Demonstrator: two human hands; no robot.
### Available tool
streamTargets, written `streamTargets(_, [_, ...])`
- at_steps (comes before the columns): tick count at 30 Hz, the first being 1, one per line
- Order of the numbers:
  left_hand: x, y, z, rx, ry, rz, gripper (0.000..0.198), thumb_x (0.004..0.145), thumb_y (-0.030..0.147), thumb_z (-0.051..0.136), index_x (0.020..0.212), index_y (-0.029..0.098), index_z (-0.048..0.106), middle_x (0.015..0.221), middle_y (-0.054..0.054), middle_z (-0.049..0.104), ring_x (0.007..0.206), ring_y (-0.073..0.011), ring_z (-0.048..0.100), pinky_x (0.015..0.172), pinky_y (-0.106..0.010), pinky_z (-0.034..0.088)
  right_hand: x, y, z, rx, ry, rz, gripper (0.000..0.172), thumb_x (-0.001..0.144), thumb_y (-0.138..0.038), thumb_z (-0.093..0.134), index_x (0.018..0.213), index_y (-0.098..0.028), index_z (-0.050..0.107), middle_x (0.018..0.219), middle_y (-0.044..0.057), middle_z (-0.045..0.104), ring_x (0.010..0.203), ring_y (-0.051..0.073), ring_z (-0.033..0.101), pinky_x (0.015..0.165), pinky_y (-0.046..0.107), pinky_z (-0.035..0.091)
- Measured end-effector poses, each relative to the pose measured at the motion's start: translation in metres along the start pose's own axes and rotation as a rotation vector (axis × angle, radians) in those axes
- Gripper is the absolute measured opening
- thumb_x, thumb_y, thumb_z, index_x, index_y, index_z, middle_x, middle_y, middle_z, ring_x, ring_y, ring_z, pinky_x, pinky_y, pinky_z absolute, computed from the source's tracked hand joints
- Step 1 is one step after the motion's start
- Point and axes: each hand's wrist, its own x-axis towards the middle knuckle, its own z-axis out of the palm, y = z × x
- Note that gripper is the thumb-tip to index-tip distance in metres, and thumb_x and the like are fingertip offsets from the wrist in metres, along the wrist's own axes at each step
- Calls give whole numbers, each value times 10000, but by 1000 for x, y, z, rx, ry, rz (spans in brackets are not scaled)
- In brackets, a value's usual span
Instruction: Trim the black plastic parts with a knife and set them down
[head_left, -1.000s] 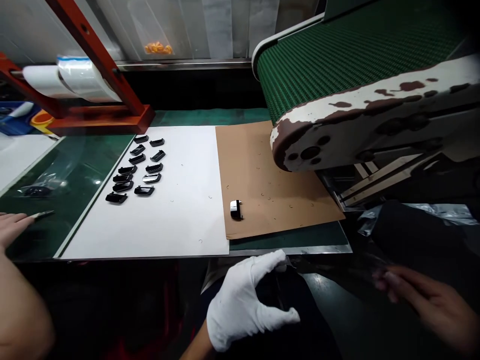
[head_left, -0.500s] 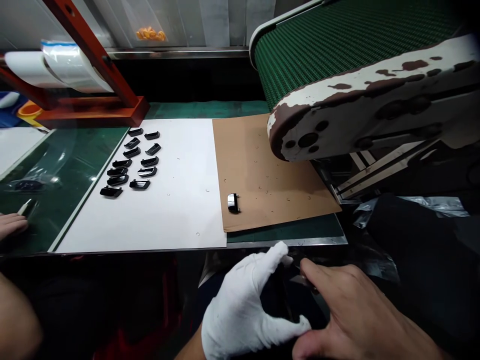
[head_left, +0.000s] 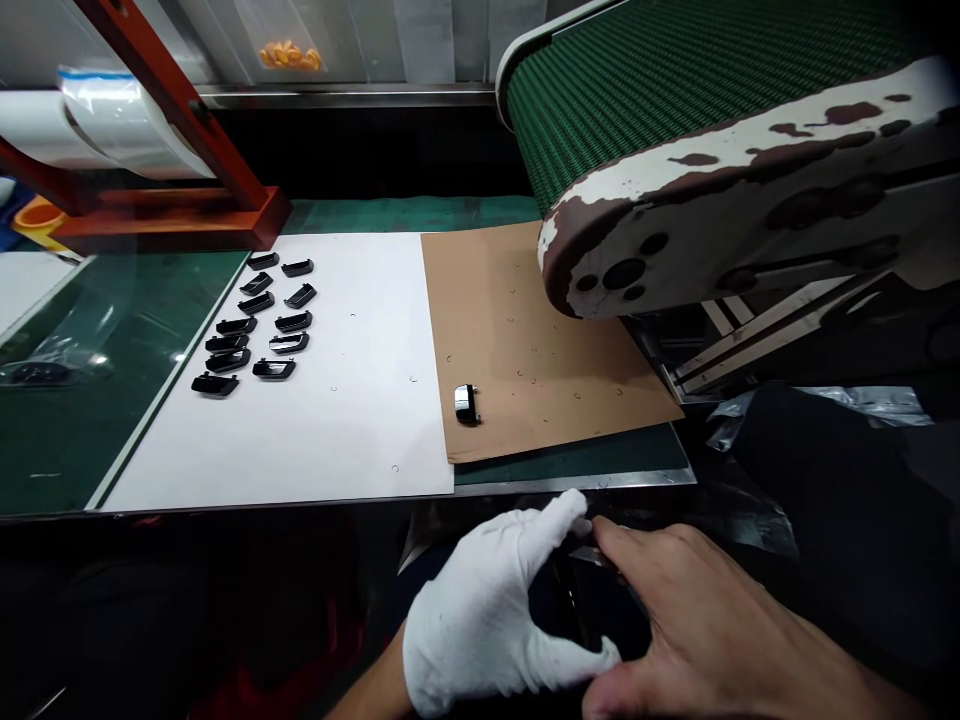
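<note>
Gloved left hand (head_left: 480, 625) grips a dark part (head_left: 581, 610), long axis upright; bare right fingers (head_left: 622, 545) touch its top.

Text: none legible | Labels: none legible | Brands: none legible | Numbers: none legible

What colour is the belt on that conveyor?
The conveyor belt is dark green with a fine ribbed weave, best seen in the head view.

cam: head-worn, single view | aim: fwd + down | dist: close above workbench (head_left: 585, 455)
</note>
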Motion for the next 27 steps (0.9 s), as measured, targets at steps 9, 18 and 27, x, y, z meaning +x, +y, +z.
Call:
streamTargets(9, [-2, -4, 1, -25, -20, -29, 897, 617, 360, 856, 1361, 180, 387, 1172, -62, 667, 1051, -214, 652, 965, -273, 482, 1, 2, 10, 23, -5, -1, 804, 569, -885, 500, 967, -195, 607, 797, 73, 717, 676, 326, 675, 569, 385, 462])
streamTargets(18, [-2, -7, 3, 31, 1, -36, 875, 568, 430, 874, 1287, 105, 496, 1121, -101, 695, 1003, -253, 675, 910, -295, 520, 4, 1, 16, -99, -16, 18, 1117, 543, -978, 120, 976, -93, 646, 778, 157, 708, 668, 379, 681, 579, 505, 520])
streamTargets(27, [-4, -8, 5, 41, -28, -75, 860, 581, 431, 863, 1290, 108, 500, 1124, -108, 696, 983, -260, 680, 907, -328, 528, 6, 7, 21, -135, -30, -10, 1119, 545, -973, 71, 934, -98, 649, 728, 153, 711, 632, 380, 689, 558, 496, 525])
